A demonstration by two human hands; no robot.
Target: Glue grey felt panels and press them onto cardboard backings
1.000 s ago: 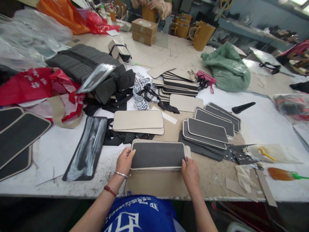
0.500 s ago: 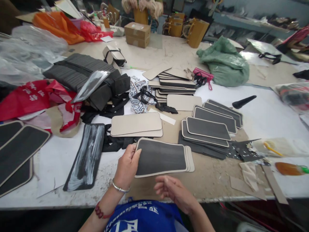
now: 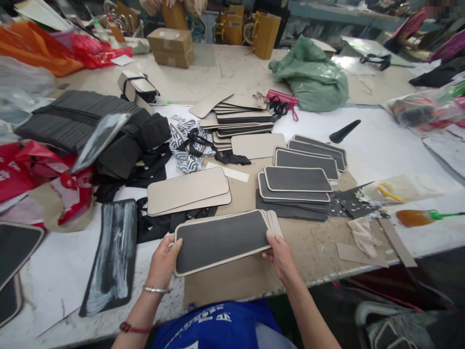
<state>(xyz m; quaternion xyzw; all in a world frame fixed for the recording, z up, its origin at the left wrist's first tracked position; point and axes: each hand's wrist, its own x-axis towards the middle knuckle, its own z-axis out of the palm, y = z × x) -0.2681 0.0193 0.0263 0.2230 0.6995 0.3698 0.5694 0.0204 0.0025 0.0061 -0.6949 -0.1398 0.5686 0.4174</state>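
A small fanned stack of dark grey panels with beige borders (image 3: 222,241) is held level over the table's front edge. My left hand (image 3: 164,257) grips its left end, thumb on top and fingers underneath. At the other end my right hand (image 3: 278,252) pinches the stack's right corner, where the beige edges fan out. Just beyond lie two beige panels (image 3: 187,191), one on the other. To the left rests a dark panel smeared with white (image 3: 111,254). More grey panels with beige rims (image 3: 298,179) lie overlapped at the right.
A pile of beige panels (image 3: 240,116) stands farther back. Black fabric bundles (image 3: 83,116) and a red bag (image 3: 14,169) crowd the left. At the right are a glue brush (image 3: 414,217), scraps (image 3: 363,237) and a green plastic bag (image 3: 312,77). Another person's hands show at the top.
My right hand has come up from below and taken hold of the stack's right end. The stack has tilted, its right end higher. The camera view has swung to the right.
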